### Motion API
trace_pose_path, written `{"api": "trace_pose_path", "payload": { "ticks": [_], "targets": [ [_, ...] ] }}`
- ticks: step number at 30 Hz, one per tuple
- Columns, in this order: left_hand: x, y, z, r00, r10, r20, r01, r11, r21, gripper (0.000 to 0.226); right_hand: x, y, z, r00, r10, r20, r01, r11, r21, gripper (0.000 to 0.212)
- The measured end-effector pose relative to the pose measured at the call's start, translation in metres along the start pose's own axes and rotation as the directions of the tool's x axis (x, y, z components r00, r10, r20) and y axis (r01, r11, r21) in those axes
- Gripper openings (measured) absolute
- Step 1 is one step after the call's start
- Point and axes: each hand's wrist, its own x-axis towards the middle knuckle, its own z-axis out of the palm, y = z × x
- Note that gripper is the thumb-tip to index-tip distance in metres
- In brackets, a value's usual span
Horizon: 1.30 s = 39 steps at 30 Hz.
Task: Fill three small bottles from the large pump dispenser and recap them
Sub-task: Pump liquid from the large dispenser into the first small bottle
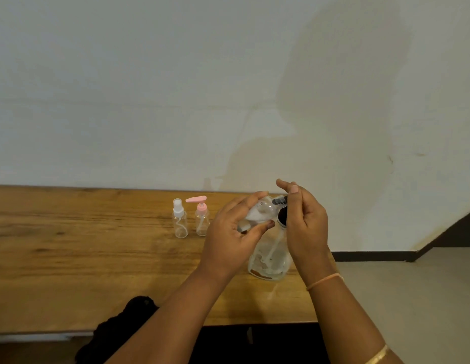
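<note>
Near the right end of the brown wooden desk (97,245), the left hand (236,227) grips a small clear plastic bottle (260,211), tilted, with its mouth close to the black pump head (279,199) of the large clear dispenser (270,256). The right hand (304,222) curls round this pump head. The person should probably bring the mouth fully under the nozzle and press slowly, so that nothing spills. A white-capped spray bottle (180,219) and a pink-capped pump bottle (201,216) stand further left.

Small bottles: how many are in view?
3. The white-capped spray bottle and pink pump bottle stand on the table; the third bottle is held tilted in the left hand.
</note>
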Motion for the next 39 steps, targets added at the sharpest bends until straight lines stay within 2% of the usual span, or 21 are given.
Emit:
{"api": "trace_pose_path", "payload": {
  "ticks": [6,12,20,29,32,39],
  "targets": [
    [-0.001,0.001,0.0,1.0,-0.013,-0.01,0.013,1.0,-0.015,0.054,-0.003,-0.002,0.001,0.999,0.045,0.007,-0.045,0.999,0.017,0.028],
    [-0.001,0.004,0.0,0.999,0.021,-0.032,-0.021,1.0,-0.008,0.053,0.004,-0.01,-0.001,0.999,-0.039,0.012,0.039,0.995,-0.089,0.027],
    [-0.003,-0.002,0.001,0.999,-0.031,-0.011,0.03,0.999,-0.022,0.053,-0.003,0.004,0.005,0.999,0.034,-0.014,-0.035,0.998,-0.052,0.027],
    [-0.001,0.004,0.001,0.999,0.013,-0.042,-0.015,0.998,-0.053,0.054,0.002,-0.008,-0.002,1.0,0.017,0.015,-0.016,1.0,-0.018,0.024],
    [-0.001,-0.001,0.002,1.0,0.008,-0.021,-0.008,1.0,-0.017,0.06,0.0,-0.001,0.001,1.0,0.013,0.0,-0.013,1.0,0.016,0.023],
    [-0.002,0.004,0.0,1.0,0.012,-0.021,-0.012,1.0,-0.023,0.054,-0.002,-0.003,0.0,0.998,0.049,0.025,-0.051,0.996,0.075,0.028]
  ]
}}
